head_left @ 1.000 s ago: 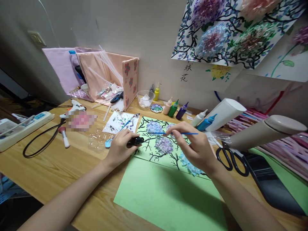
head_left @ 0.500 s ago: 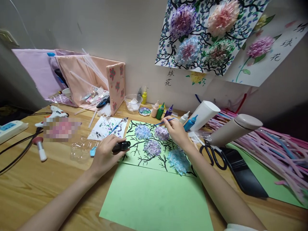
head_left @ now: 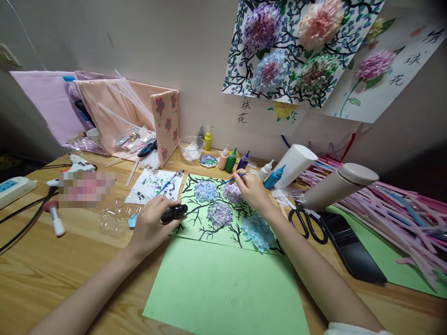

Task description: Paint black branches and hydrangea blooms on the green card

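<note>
The right hand pinches a thin blue brush, its tip over the top edge of the flower painting; the left hand grips a black paint bottle lying at the painting's left edge. A likely slip — the right wrist, low over the painting, could smear wet paint; a squeeze of the bottle could blot the green sheet.

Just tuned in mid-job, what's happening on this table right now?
A person works at a wooden table. The left hand holds a small black bottle on its side at the left edge of a green sheet painted with black branches and puffy flowers. The right hand pinches a thin blue paintbrush over the sheet's far edge, near a row of paint bottles.
</note>
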Demonstrator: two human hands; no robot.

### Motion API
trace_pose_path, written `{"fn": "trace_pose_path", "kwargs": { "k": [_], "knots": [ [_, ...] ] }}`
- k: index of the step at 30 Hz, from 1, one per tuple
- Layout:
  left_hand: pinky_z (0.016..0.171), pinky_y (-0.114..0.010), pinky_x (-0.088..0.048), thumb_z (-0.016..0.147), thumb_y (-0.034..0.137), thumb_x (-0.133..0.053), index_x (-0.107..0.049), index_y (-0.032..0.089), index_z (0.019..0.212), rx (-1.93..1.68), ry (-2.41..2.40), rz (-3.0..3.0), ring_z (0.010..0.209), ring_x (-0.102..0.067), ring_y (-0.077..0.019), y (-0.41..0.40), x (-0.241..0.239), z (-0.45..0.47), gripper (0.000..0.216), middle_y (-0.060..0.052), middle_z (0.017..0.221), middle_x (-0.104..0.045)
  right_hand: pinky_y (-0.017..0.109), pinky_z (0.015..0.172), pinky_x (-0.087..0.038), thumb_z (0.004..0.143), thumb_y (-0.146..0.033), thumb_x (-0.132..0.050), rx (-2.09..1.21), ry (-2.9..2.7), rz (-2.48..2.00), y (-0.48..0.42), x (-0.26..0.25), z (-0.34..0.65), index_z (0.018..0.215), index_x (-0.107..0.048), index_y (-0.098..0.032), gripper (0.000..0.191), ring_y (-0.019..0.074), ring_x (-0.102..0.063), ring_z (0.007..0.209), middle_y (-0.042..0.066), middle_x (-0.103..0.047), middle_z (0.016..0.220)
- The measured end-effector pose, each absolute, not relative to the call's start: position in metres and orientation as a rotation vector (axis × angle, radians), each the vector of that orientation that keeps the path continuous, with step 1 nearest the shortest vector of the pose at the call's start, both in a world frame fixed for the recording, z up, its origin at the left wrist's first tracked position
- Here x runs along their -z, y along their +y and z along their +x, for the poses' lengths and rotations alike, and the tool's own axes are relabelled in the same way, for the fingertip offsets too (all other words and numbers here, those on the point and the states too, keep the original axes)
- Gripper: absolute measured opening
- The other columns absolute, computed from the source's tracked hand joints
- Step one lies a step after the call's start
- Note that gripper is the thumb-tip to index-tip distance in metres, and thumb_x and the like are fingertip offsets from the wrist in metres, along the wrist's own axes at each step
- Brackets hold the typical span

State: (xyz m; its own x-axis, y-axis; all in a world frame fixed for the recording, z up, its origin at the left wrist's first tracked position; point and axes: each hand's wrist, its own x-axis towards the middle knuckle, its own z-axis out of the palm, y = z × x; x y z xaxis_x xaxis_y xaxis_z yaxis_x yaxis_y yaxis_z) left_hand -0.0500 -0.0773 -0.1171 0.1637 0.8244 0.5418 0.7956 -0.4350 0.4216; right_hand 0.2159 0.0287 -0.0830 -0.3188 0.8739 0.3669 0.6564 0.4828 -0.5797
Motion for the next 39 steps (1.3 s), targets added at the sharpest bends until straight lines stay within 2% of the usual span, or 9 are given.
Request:
{"fn": "trace_pose_path", "kwargs": {
  "k": [8,13,22,39],
  "knots": [
    [0.071,-0.03,-0.042,0.078,0.027,-0.064,-0.058,0.021,0.101,-1.137,1.64,2.369,0.083,-0.055,-0.0185,-0.0772,0.1162,-0.0502,0.025,-0.003,0.087,-0.059,0.026,0.071,-0.037,0.093,-0.027,-0.036,-0.4,-2.054,-1.199,0.0273,0.0803,0.2156,0.08,-0.055,-0.019,0.025,0.0172,-0.059,0.078,0.003,-0.064,0.082],
    [0.071,-0.03,-0.042,0.078,0.028,-0.064,-0.057,0.021,0.101,-1.139,1.647,2.372,0.083,-0.055,-0.0185,-0.0772,0.1159,-0.0501,0.025,-0.003,0.087,-0.059,0.027,0.071,-0.037,0.092,-0.026,-0.037,-0.388,-2.103,-1.234,0.03,0.0844,0.216,0.08,-0.055,-0.019,0.023,0.019,-0.059,0.079,0.003,-0.062,0.076],
    [0.071,-0.029,-0.042,0.078,0.028,-0.064,-0.057,0.02,0.1,-1.146,1.639,2.378,0.082,-0.054,-0.0174,-0.0768,0.1159,-0.0501,0.024,-0.002,0.086,-0.058,0.027,0.071,-0.037,0.093,-0.028,-0.037,-0.372,-2.044,-1.229,0.0317,0.0836,0.218,0.082,-0.056,-0.018,0.023,0.0187,-0.059,0.08,0.005,-0.064,0.083],
    [0.071,-0.029,-0.042,0.078,0.027,-0.065,-0.057,0.02,0.101,-1.168,1.622,2.381,0.081,-0.054,-0.0173,-0.0755,0.1148,-0.049,0.025,-0.002,0.085,-0.058,0.027,0.07,-0.038,0.093,-0.026,-0.038,-0.361,-2.065,-1.21,0.0292,0.0801,0.2179,0.076,-0.057,-0.018,0.027,0.0174,-0.059,0.077,0.004,-0.065,0.08]
  ]
}}
